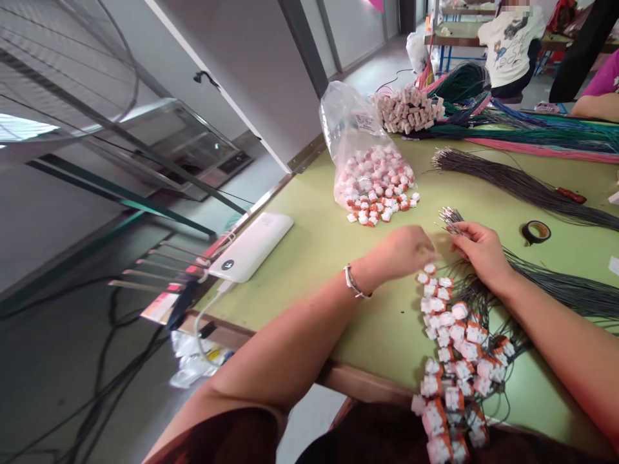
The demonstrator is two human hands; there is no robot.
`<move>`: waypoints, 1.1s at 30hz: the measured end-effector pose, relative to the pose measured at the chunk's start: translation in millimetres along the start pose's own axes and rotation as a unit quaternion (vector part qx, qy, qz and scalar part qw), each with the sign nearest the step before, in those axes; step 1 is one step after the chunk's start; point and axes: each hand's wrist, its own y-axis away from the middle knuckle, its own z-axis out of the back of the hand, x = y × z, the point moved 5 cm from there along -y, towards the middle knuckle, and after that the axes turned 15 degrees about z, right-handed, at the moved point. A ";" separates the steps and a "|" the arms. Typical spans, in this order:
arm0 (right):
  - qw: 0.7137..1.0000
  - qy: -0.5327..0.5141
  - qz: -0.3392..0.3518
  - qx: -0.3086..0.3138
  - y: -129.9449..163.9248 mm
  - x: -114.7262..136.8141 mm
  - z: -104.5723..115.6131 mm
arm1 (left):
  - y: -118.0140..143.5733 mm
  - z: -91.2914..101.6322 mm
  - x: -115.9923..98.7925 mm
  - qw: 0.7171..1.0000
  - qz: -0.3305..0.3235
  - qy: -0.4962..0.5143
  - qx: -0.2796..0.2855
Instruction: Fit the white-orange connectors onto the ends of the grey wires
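Presently sitting far L: power bank [251,246] on table [314,258]. Resting center: bag [367,161] w/ loose connectors. Closing L hand [403,250] fingers, pinching sth small, cannot tell what. Gripping wire bundle [452,217] in R hand [476,248], bare ends pointing up-left toward L fingertips, just beside; finished connectors [449,361] trailing below.

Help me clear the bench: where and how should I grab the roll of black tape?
Take the roll of black tape by its outer rim, coming from above. It lies flat on the green table, hole up, apart from the wires, so fingers likely fit either side.
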 end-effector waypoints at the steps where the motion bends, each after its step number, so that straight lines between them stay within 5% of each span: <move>1: 1.000 -0.002 0.002 -0.001 0.6 0.5 -0.6 | -4.2 14.7 1.0 0.990 -0.004 -0.092 -0.104; 3: 1.000 0.005 0.009 0.001 1.5 2.6 -2.1 | -12.9 37.8 5.7 0.936 0.023 -0.249 -0.248; 4: 1.000 0.015 0.015 0.004 1.8 4.2 -2.9 | -18.4 44.3 9.8 0.914 0.043 -0.301 -0.269; 7: 0.998 0.055 0.037 0.008 2.0 9.7 -4.5 | -32.0 50.0 20.5 0.882 0.067 -0.390 -0.256; 10: 0.996 0.075 0.053 0.012 1.7 13.0 -6.5 | -35.7 47.2 23.8 0.890 0.048 -0.386 -0.239; 14: 0.995 0.082 0.052 0.024 1.9 14.5 -9.8 | -30.2 43.6 20.7 0.956 0.011 -0.200 -0.216; 17: 0.994 0.096 0.057 0.021 2.6 16.0 -9.3 | -26.8 28.5 25.0 0.993 0.060 0.066 -0.081; 20: 0.990 0.119 0.078 0.012 3.6 18.0 -6.7 | -22.0 4.7 26.9 0.949 0.111 0.284 0.073; 22: 0.987 0.134 0.094 0.001 4.2 19.0 -4.4 | -20.2 -5.6 27.9 0.915 0.129 0.361 0.126; 25: 0.985 0.134 0.108 -0.010 4.8 19.8 -2.5 | -21.5 -10.7 29.9 0.890 0.122 0.413 0.152; 33: 0.977 0.164 0.135 0.001 5.8 21.6 -7.2 | -24.0 -14.3 32.0 0.884 0.104 0.419 0.181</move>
